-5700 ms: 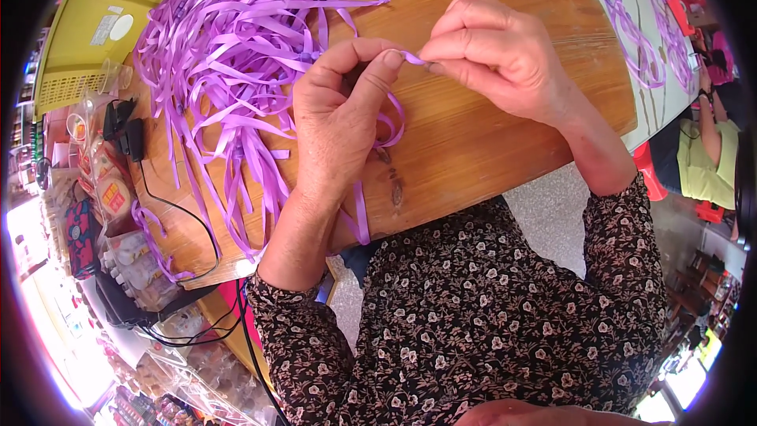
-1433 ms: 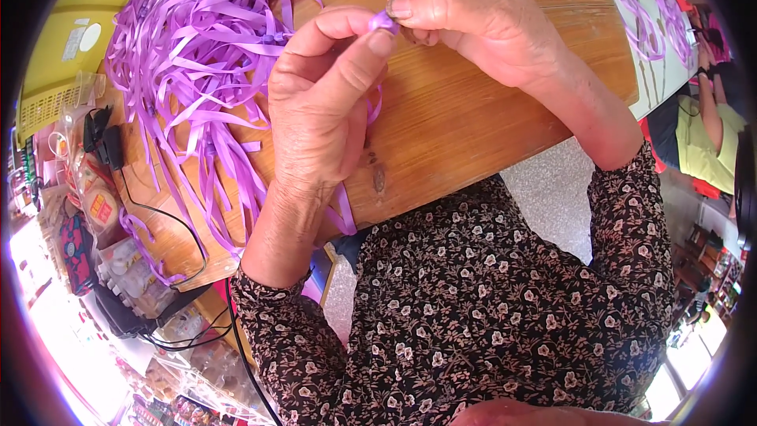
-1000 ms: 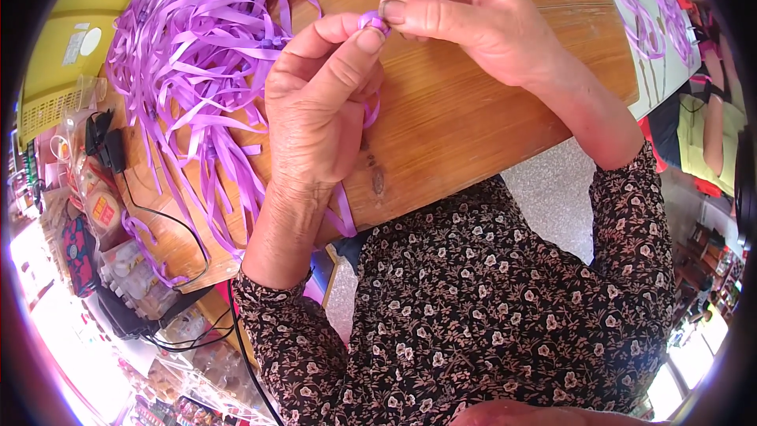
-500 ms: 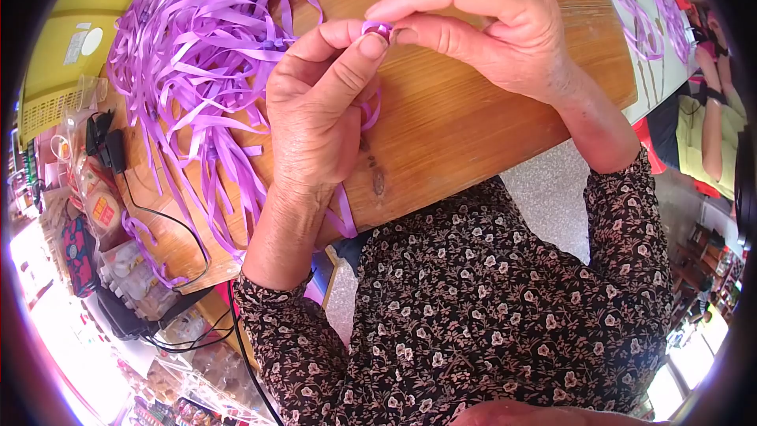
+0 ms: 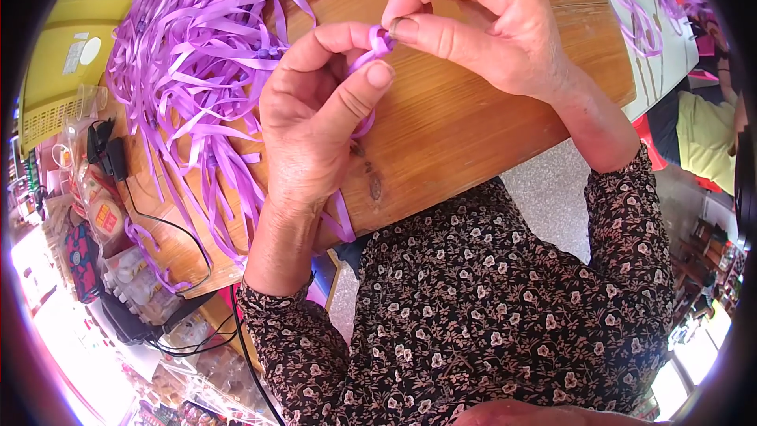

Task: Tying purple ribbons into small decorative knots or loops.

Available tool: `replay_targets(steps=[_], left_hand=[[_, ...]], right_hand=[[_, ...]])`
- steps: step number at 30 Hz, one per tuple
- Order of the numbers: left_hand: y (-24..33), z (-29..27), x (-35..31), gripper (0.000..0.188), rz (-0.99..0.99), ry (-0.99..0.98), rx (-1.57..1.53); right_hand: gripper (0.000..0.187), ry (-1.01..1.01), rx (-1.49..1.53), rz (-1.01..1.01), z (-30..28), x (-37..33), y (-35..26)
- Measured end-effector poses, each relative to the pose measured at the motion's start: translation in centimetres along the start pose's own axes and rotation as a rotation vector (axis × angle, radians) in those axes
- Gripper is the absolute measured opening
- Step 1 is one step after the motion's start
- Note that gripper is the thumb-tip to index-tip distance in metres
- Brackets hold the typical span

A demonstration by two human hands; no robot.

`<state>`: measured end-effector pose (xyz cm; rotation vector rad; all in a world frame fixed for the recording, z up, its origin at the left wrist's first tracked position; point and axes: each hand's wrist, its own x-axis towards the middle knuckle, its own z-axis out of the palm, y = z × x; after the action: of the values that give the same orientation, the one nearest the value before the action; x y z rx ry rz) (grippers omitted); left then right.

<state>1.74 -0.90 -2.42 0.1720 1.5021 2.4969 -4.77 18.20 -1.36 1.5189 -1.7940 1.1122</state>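
A purple ribbon [image 5: 382,42] is looped and folded between my two hands above the wooden table. My left hand [image 5: 315,102] holds it at the index fingertip, its thumb now lifted off to one side. The thumb and index finger of my right hand [image 5: 481,28] pinch the top of the loop. From the loop the ribbon runs behind my left fingers, and a tail [image 5: 341,219] shows beside my left wrist at the table edge. What exactly my right fingertips grip is too small to make out. Left of my hands lies a big heap of purple ribbons [image 5: 193,55].
The wooden table [image 5: 473,138] carries the heap. A yellow plastic basket [image 5: 59,83] stands at the far left, near a black adapter with its cable [image 5: 162,217] and plastic bags [image 5: 130,280]. More ribbon hangs over a white surface [image 5: 643,87] at right, where another person [image 5: 710,138] sits.
My left thumb has come away from the ribbon, exposing the loop. My right fingers have closed in on the loop's top. The person at right has shifted.
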Motion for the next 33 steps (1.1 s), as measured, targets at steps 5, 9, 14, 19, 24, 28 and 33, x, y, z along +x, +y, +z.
replay_targets(steps=[5, 9, 14, 19, 24, 28, 33], left_hand=[[-0.1, -0.2, 0.0, 0.015, -0.006, 0.054, 0.026], [0.1, 0.4, -0.2, 0.011, -0.007, 0.139, 0.077], [0.2, 0.2, -0.3, 0.009, -0.017, 0.184, 0.095], [0.0, -0.4, -0.3, 0.010, -0.043, 0.138, -0.050], [-0.4, 0.3, -0.1, 0.010, -0.047, 0.160, -0.095], [-0.3, 0.1, -0.3, 0.013, -0.065, 0.083, 0.019], [-0.2, 0.2, -0.4, 0.013, -0.081, 0.085, 0.001]], right_hand=[[0.007, 0.005, 0.103, 0.262, 1.1, -0.5, -1.5], [0.007, 0.033, 0.226, 0.533, 1.4, -0.5, -2.0], [0.006, 0.068, 0.236, 0.517, 1.7, -0.6, -1.8], [0.008, 0.119, 0.257, 0.496, 1.5, -0.4, -1.9], [0.020, 0.130, 0.173, 0.298, 1.8, 0.0, -2.1], [0.022, 0.071, 0.090, 0.236, 1.6, -0.1, -2.1], [0.015, 0.092, 0.147, 0.380, 1.4, -0.5, -1.9]])
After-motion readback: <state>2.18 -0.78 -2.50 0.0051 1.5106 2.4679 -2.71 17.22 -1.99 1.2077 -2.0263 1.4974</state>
